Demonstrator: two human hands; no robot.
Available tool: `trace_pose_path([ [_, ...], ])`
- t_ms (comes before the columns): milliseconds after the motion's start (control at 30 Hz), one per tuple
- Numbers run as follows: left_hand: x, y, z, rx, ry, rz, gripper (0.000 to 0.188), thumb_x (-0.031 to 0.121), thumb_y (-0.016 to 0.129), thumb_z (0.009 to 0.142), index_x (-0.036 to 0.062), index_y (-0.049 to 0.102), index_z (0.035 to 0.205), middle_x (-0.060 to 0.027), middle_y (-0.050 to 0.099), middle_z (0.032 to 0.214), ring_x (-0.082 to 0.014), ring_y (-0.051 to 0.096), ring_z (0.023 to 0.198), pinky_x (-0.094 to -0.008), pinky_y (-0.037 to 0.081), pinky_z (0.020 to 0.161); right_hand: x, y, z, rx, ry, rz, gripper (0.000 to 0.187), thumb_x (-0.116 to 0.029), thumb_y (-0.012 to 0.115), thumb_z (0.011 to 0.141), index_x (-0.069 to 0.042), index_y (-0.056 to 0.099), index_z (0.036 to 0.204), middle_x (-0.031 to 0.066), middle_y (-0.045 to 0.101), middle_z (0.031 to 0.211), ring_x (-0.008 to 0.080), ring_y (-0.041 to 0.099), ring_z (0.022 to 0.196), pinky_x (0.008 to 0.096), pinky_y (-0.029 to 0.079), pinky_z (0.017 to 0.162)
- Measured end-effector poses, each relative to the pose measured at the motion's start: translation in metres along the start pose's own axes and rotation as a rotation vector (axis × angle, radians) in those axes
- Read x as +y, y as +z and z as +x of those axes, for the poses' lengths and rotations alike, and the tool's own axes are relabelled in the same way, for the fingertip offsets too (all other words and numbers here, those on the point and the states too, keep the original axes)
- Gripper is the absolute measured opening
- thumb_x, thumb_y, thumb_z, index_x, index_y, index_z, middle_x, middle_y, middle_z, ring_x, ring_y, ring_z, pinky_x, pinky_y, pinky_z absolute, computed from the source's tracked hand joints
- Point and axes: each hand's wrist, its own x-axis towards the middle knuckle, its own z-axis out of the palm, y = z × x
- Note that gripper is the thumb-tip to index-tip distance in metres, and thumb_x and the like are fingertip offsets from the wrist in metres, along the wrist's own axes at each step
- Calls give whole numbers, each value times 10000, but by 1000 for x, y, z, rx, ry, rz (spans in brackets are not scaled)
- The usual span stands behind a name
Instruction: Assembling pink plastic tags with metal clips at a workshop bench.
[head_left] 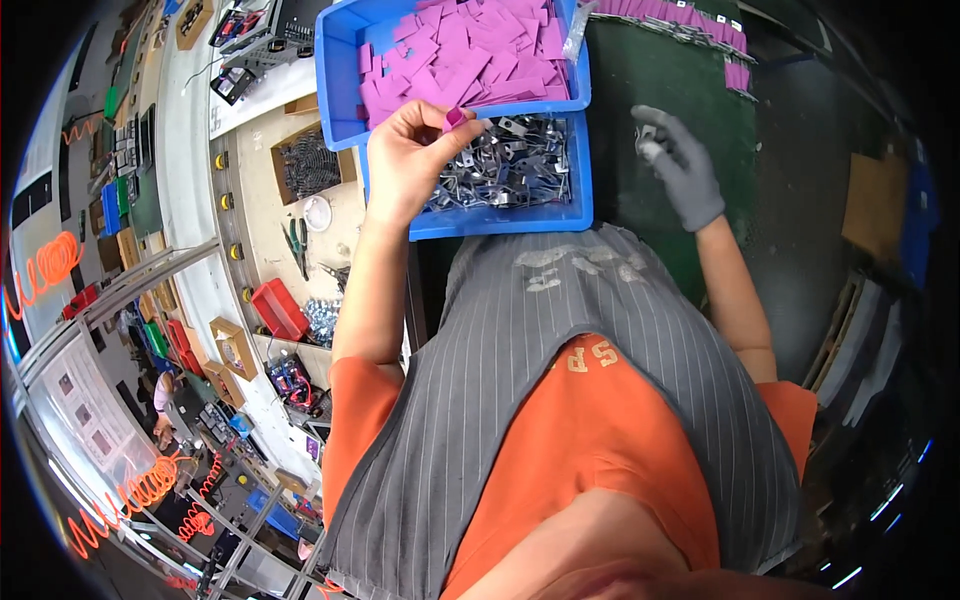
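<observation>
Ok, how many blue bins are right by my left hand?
2: the far bin, holding purple pieces, and the near bin, closer to you, holding metal parts. Any bins underneath would be hidden.

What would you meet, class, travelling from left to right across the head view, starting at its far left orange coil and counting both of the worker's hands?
Orange coil, green-handled pliers, bare left hand, grey-gloved right hand, brown cardboard.
</observation>
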Motion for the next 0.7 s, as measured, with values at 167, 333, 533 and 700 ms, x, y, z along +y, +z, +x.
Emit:
trace_pose_path([
  [167,6,-20,34,17,-28,785,226,185,750,706,38,661,852,-81,675,817,-124,627,720,-244,476,706,13,-8,-2,-13,64,77,320,-76,539,837,-83,567,1156,-51,520,823,23,462,704,170,394,628],
  [333,-1,-47,72,-60,0,745,353,363,670,769,57,685,945,-106,681,825,-218,650,763,-306,487,719,35,-1,-15,-10,130,140,317,-65,526,836,-70,566,1150,-38,529,828,27,469,701,173,391,590],
  [533,-31,-48,123,-70,43,1273,345,383,674,725,138,694,967,-100,676,883,-282,640,835,-347,506,760,43,-4,-14,-54,145,126,331,-93,529,846,-77,542,1176,-51,536,868,18,495,726,154,378,593],
  [700,-34,-37,129,-127,64,1436,354,384,687,714,138,694,968,-112,676,887,-290,640,825,-358,509,748,38,-5,-13,-21,140,166,321,-55,519,842,-61,548,1162,-31,524,839,30,468,695,175,391,595],
])
